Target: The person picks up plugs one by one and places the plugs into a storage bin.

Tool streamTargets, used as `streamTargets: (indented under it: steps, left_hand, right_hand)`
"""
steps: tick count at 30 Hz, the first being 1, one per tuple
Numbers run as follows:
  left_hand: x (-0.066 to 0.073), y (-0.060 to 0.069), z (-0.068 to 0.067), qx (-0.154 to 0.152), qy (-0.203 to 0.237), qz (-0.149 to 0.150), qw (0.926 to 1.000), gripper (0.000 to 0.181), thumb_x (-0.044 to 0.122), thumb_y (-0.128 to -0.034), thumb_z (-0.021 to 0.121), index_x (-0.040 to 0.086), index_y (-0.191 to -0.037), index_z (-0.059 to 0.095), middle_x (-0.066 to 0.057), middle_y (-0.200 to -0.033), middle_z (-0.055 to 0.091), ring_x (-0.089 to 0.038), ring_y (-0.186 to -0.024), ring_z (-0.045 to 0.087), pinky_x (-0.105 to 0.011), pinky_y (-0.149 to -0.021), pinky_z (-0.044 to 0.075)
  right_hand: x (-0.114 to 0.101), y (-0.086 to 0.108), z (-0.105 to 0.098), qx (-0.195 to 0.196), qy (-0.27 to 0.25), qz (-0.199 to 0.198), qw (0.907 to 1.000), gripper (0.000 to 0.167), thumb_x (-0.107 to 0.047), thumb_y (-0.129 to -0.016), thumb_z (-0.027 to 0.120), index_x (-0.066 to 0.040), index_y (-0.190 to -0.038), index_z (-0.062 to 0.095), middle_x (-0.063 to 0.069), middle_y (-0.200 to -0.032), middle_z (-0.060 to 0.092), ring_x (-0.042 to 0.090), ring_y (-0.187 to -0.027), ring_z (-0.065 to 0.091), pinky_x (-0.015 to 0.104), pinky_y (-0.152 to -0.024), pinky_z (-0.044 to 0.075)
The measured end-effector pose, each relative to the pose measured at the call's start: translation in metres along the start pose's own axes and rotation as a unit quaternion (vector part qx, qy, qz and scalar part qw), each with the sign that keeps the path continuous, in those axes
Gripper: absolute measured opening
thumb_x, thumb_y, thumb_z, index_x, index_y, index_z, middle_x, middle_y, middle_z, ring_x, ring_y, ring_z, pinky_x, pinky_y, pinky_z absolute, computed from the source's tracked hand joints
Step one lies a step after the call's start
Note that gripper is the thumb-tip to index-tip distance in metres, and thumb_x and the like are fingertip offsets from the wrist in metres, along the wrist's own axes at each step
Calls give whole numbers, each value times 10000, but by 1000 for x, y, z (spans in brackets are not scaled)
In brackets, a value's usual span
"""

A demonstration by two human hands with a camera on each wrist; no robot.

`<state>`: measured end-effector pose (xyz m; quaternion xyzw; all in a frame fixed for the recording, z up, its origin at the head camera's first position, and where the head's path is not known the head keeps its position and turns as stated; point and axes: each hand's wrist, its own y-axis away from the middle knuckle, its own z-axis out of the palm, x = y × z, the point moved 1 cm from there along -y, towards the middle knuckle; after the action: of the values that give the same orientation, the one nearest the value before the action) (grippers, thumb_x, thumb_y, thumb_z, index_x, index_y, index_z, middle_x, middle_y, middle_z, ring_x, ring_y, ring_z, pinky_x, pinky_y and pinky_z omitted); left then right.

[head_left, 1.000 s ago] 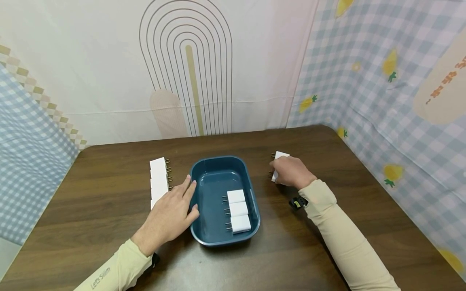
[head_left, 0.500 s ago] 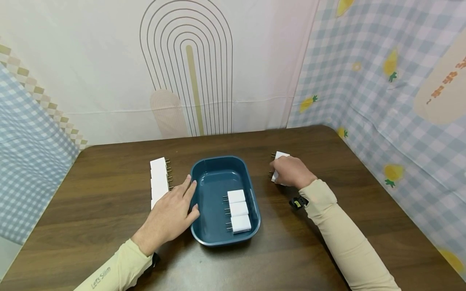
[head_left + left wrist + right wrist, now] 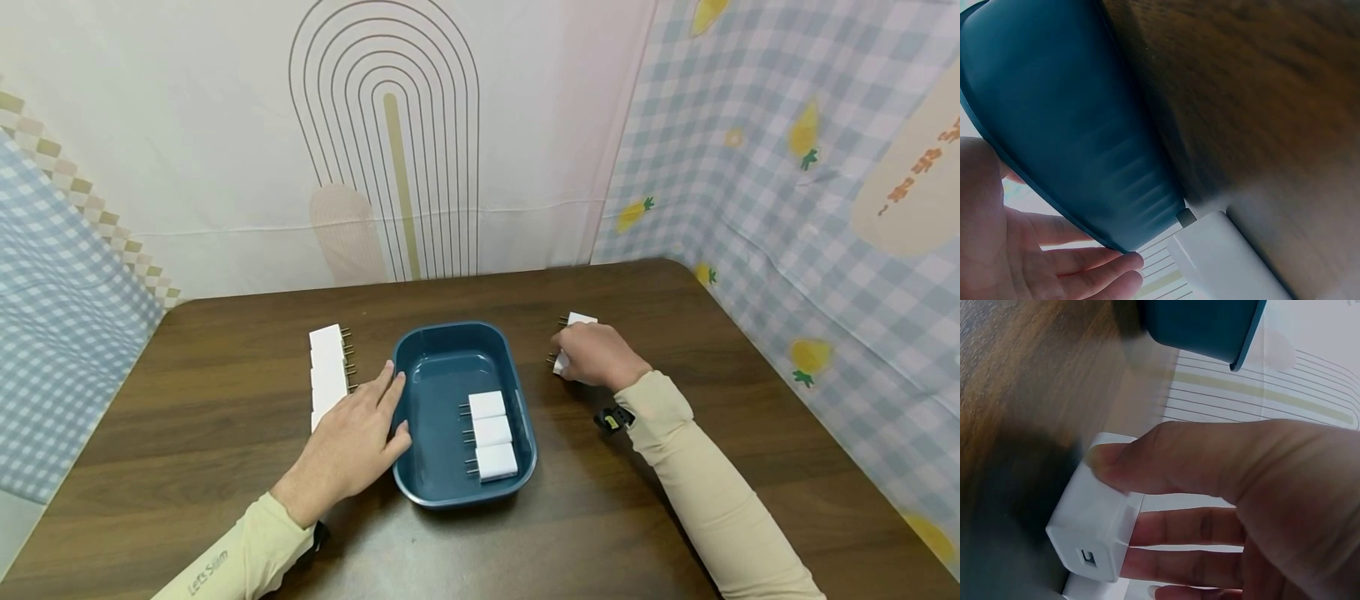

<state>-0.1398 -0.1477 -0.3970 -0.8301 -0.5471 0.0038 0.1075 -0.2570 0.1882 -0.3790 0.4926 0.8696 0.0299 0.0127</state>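
Note:
My right hand point(image 3: 597, 354) pinches a white USB charger point(image 3: 1088, 515) between thumb and fingers, right of the blue bin. In the head view that charger point(image 3: 560, 365) is mostly covered by the hand, its prongs pointing left. Just beyond the hand another white charger point(image 3: 582, 317) lies on the table. Spread across the left rim of the blue bin point(image 3: 450, 328) is my left hand point(image 3: 348, 442), its fingers fairly straight and touching the rim. Inside the bin, three white chargers point(image 3: 491, 431) sit in a column along the right side, prongs to the left.
A column of several white chargers point(image 3: 327, 371) lies left of the bin, prongs facing right, partly hidden by the left hand. The brown wooden table point(image 3: 187, 425) is backed by a patterned cloth point(image 3: 525, 125).
My right hand has shifted slightly left with the charger, which now sits out of line with the one beyond it. The left hand and the bin have stayed put.

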Motion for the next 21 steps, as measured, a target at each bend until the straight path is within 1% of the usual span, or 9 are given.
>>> streamTargets:
  steps: [7, 15, 21]
  left_hand:
    - [0, 0, 0, -19, -5, -2, 10000, 658, 345, -969, 563, -4, -1512, 438, -219, -1595, 394, -412, -1340, 549, -532, -1105, 461]
    - [1, 0, 0, -13, -5, -13, 10000, 654, 338, -967, 562, -7, -1509, 442, -219, -1595, 396, -403, -1343, 549, -528, -1103, 464]
    - [1, 0, 0, 11, -18, -4, 10000, 653, 340, -966, 563, -9, -1506, 446, -219, -1591, 402, -401, -1342, 550, -526, -1104, 465]
  right_hand:
    - [-3, 1, -4, 165, 16, -70, 9998, 253, -134, -821, 805, -65, -1062, 770, 94, -1000, 763, 232, -856, 694, 462, -782, 598]
    - [-7, 2, -7, 460, 84, -280, 9985, 252, -138, -829, 800, -72, -1071, 780, 100, -1030, 752, 235, -895, 693, 437, -800, 594]
    - [-10, 2, -11, 555, 77, -282, 9980, 266, -146, -846, 780, -86, -1106, 782, 106, -1051, 746, 244, -901, 691, 447, -833, 582]
